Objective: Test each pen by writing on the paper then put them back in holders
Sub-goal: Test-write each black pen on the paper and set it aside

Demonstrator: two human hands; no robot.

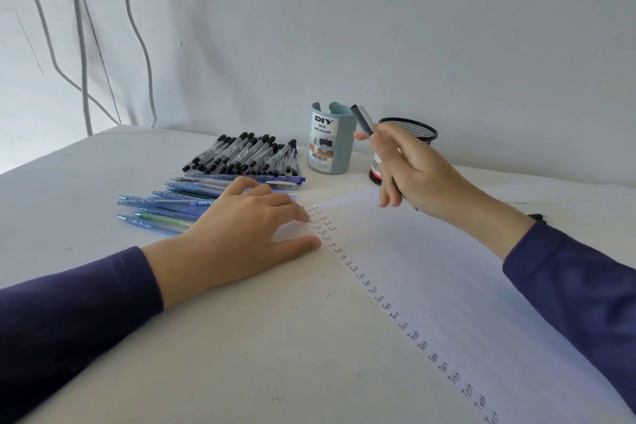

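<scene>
White table (241, 337), white wall behind. I count two heaps at left, blue pens (165, 206) and black pens (241, 153), too tangled to number. Left hand (241, 234) lies flat, fingers loosely apart, touching the paper (447, 286) at its left edge, where "Test" repeats. Blue holder (330, 141) reads "DIY DESK ORGANIZER". Right hand (413, 172) clamps one pen (363, 122), raised before the mesh holder (418, 131).

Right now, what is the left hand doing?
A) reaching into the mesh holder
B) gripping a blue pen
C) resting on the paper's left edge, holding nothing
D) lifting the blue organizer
C: the left hand lies palm down with its fingertips on the left edge of the paper and holds nothing, while the right hand grips the pen.
</scene>
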